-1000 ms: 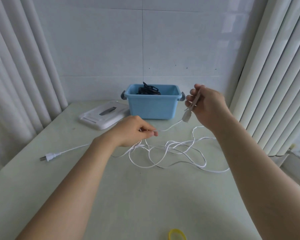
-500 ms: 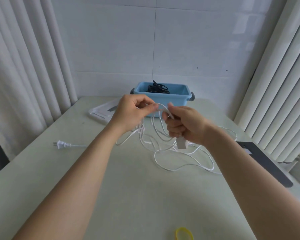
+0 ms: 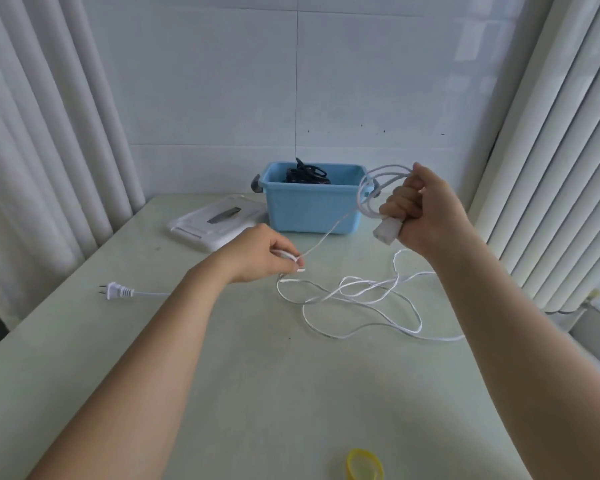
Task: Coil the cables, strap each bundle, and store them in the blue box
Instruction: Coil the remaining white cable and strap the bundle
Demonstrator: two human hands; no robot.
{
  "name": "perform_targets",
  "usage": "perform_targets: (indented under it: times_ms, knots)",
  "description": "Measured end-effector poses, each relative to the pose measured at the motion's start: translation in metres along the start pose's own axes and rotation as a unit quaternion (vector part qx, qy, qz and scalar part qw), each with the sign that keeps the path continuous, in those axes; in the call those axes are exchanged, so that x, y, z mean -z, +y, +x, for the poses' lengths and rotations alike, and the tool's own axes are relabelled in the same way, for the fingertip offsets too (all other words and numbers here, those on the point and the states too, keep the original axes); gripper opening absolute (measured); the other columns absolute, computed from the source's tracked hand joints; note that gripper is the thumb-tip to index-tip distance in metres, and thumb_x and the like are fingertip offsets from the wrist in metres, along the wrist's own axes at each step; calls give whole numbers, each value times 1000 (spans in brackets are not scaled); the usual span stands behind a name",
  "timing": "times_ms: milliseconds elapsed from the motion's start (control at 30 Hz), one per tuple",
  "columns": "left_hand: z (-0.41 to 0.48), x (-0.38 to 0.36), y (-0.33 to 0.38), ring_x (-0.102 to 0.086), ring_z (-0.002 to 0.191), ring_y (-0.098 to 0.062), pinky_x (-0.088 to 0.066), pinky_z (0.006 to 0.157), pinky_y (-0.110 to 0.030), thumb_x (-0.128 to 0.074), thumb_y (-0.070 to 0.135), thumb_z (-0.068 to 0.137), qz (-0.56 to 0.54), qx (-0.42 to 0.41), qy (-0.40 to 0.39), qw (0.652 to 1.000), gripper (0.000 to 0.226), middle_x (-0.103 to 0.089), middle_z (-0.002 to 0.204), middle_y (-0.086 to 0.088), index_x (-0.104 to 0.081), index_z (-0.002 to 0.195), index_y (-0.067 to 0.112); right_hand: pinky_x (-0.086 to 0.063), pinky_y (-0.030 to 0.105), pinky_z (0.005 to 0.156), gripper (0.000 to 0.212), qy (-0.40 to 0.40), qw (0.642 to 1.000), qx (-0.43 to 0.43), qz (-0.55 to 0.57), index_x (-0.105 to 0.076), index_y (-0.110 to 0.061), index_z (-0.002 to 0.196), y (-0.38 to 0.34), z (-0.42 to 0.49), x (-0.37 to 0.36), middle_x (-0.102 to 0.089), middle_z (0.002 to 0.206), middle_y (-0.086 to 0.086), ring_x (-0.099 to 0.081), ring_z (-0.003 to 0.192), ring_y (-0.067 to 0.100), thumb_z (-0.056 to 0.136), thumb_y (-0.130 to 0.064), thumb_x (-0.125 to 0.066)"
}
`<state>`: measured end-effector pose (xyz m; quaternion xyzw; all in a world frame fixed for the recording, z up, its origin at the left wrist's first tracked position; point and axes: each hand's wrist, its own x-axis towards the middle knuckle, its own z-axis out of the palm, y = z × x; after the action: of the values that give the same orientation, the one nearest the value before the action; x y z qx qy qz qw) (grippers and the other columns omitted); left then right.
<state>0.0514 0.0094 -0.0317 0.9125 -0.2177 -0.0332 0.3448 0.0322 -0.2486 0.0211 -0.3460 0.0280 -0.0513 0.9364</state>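
A long white cable (image 3: 357, 296) lies in loose loops on the pale green table (image 3: 257, 393). My right hand (image 3: 426, 209) grips its white end block and a couple of coiled loops, raised to the right of the blue box (image 3: 312, 209). My left hand (image 3: 260, 254) pinches the cable lower down, just above the table; a taut stretch runs between the two hands. The cable's plug (image 3: 115, 291) rests on the table at the left. A black cable bundle (image 3: 305, 174) sits inside the blue box.
The box's white lid (image 3: 215, 223) lies left of the box. A yellow band (image 3: 364, 467) sits at the table's near edge. Curtains hang on both sides, and a tiled wall stands behind.
My hands were together in front of the box; now my right hand has risen to the right with the loops, and my left hand has dropped toward the table along the cable.
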Motion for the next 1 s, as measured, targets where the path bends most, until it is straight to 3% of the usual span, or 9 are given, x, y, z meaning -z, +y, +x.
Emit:
perform_targets:
  times_ms: [133, 233, 433, 533, 600, 700, 800, 900, 1000]
  knots:
    - [1, -4, -7, -65, 89, -6, -49, 82, -24, -75, 31, 87, 25, 24, -23, 999, 14, -73, 89, 15, -76, 92, 43, -25, 21, 42, 32, 43, 992, 41, 112, -37, -17, 63, -24, 9, 14, -18, 48, -6, -18, 36, 12, 93, -7, -37]
    - [2, -5, -8, -66, 104, -7, -50, 92, -26, -75, 35, 88, 32, 24, -35, 999, 10, -74, 102, 15, -77, 97, 40, -29, 23, 49, 31, 99, 985, 93, 106, -43, -15, 73, -31, 17, 22, -27, 52, -4, -23, 39, 14, 98, -5, -29]
    - [1, -6, -2, -66, 93, -5, -47, 85, -26, -72, 40, 90, -41, -35, -14, 998, 10, -72, 99, 7, -74, 84, 33, -37, 22, 45, 21, 169, 946, 190, -203, -48, -15, 95, -12, 16, 22, -72, 85, 4, -57, 51, 15, 105, -13, -30]
    - [-4, -2, 5, -69, 98, -10, -49, 89, -23, -64, 27, 98, -135, -64, -38, 988, 20, -76, 98, 1, -73, 82, 20, -42, 23, 48, 17, 142, 907, 210, -336, -46, -16, 101, -2, 14, 22, -74, 102, 0, -66, 56, 16, 106, -14, -29]
    - [-8, 2, 12, -66, 82, -16, -49, 82, -21, -61, 18, 99, -173, -96, -41, 979, 23, -74, 83, -9, -71, 81, 8, -44, 24, 48, 15, 116, 881, 204, -412, -42, -11, 110, 5, 15, 22, -71, 104, -4, -68, 56, 15, 105, -11, -27]
    - [-9, 6, 19, -61, 67, -22, -49, 77, -27, -62, 21, 95, -227, -135, -40, 964, 22, -63, 65, -14, -71, 80, 8, -49, 25, 49, 17, 49, 855, 164, -490, -41, -4, 113, 20, 13, 20, -70, 108, 8, -70, 54, 18, 102, 0, -28]
    - [-9, 11, 20, -54, 61, -22, -49, 67, -27, -60, 23, 94, -303, -155, 7, 940, 22, -58, 61, -7, -74, 84, 9, -48, 26, 48, 16, -58, 836, 101, -537, -45, -2, 112, 31, 4, 15, -73, 94, 17, -67, 52, 27, 101, 3, -34]
    - [-5, 13, 22, -49, 63, -20, -44, 66, -26, -58, 16, 100, -349, -154, 120, 917, 25, -56, 60, 0, -72, 88, -1, -48, 33, 55, 23, -162, 816, 26, -554, -51, 1, 119, 39, -6, 11, -71, 73, 15, -57, 53, 30, 107, -12, -36]
    - [-1, 14, 19, -48, 76, -28, -46, 63, -26, -59, 15, 100, -359, -130, 215, 899, 38, -48, 68, -17, -77, 68, 25, -39, 30, 52, 43, -228, 827, -45, -513, -60, 2, 117, 43, -13, 4, -44, 56, 8, -34, 49, 19, 108, -31, -33]
